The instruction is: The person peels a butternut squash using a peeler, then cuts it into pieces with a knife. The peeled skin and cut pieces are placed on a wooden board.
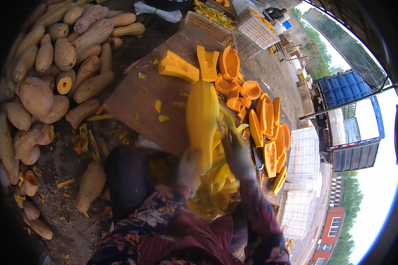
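A long butternut squash (pixel 202 117), mostly peeled to yellow, leans upright before me, its upper end against a brown board. My left hand (pixel 191 170), gloved and blurred, is closed round its lower end. Along the squash's right side is my right hand (pixel 237 154), also gloved and smeared by motion. Its fingers look closed, but what they hold cannot be made out. A strip of peel (pixel 228 118) curls beside the squash just above that hand. Below both hands lies a heap of yellow peelings (pixel 216 185).
Cut orange squash pieces (pixel 229 64) cover the far and right parts of the brown board (pixel 141 104). Unpeeled squashes (pixel 37 95) are piled at left. White crates (pixel 303 150) stand at right, with a blue truck (pixel 345 90) beyond. Another person (pixel 276 13) is far back.
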Demonstrator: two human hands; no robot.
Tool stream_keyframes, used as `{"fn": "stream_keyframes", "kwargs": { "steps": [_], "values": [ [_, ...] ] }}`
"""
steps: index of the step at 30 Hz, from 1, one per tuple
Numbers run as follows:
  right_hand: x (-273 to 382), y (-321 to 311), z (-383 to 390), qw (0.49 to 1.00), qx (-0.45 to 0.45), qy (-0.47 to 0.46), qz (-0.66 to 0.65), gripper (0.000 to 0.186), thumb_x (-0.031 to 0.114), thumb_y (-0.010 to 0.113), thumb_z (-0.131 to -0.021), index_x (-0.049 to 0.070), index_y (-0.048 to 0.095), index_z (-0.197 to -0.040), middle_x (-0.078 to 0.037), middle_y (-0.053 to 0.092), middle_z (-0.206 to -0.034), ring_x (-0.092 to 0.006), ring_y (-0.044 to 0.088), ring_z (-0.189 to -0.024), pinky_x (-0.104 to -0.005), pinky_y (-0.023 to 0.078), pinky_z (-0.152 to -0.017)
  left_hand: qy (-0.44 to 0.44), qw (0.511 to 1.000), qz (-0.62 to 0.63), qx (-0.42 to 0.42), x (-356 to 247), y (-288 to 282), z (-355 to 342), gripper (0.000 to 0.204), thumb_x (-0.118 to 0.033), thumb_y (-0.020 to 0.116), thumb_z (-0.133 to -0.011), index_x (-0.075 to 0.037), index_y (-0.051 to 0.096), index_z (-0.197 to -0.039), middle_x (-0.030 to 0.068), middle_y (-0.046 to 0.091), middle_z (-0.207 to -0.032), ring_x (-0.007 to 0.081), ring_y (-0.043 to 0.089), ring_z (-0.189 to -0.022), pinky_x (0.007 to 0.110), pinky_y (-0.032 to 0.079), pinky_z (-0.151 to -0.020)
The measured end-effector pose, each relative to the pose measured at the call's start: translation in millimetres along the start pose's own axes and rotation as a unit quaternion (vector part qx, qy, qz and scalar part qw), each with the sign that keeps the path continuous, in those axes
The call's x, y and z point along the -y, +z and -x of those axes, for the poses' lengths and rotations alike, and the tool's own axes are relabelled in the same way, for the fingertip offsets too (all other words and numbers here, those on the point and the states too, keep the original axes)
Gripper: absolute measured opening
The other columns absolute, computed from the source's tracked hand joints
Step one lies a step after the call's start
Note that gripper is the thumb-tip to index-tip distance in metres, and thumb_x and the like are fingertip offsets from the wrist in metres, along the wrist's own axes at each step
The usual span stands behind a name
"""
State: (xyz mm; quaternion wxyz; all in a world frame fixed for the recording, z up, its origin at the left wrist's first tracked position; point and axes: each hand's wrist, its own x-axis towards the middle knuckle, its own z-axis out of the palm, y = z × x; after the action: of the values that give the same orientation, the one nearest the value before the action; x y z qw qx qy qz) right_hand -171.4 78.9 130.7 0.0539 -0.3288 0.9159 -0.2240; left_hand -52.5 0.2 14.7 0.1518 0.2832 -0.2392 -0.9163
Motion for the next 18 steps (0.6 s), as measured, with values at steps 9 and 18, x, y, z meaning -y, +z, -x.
{"fn": "stream_keyframes", "kwargs": {
  "steps": [9,18],
  "values": [
    [-10,47,-3,0.979,-0.015,-0.091,0.180,0.049,0.033,0.054,-0.107,0.000,0.051,-0.142,-0.031,0.068,-0.086,-0.0476,0.067,-0.071,-0.0565,0.052,-0.059,0.001,1.000,0.014,-0.018,-5,8,2,0.052,-0.036,0.065,-0.105,-0.005,0.055,-0.146,0.0083,0.065,-0.124,0.0188,0.059,-0.109,0.035,0.049,-0.097],
    [-25,8,151,0.952,0.056,-0.290,0.087,0.044,0.013,0.066,-0.099,0.001,0.060,-0.141,-0.024,0.068,-0.116,-0.0356,0.071,-0.093,-0.0385,0.058,-0.081,0.054,0.998,-0.015,-0.016,-2,3,0,0.053,-0.039,0.061,-0.106,-0.002,0.055,-0.144,0.0096,0.065,-0.122,0.0202,0.060,-0.108,0.035,0.048,-0.098]
  ]
}}
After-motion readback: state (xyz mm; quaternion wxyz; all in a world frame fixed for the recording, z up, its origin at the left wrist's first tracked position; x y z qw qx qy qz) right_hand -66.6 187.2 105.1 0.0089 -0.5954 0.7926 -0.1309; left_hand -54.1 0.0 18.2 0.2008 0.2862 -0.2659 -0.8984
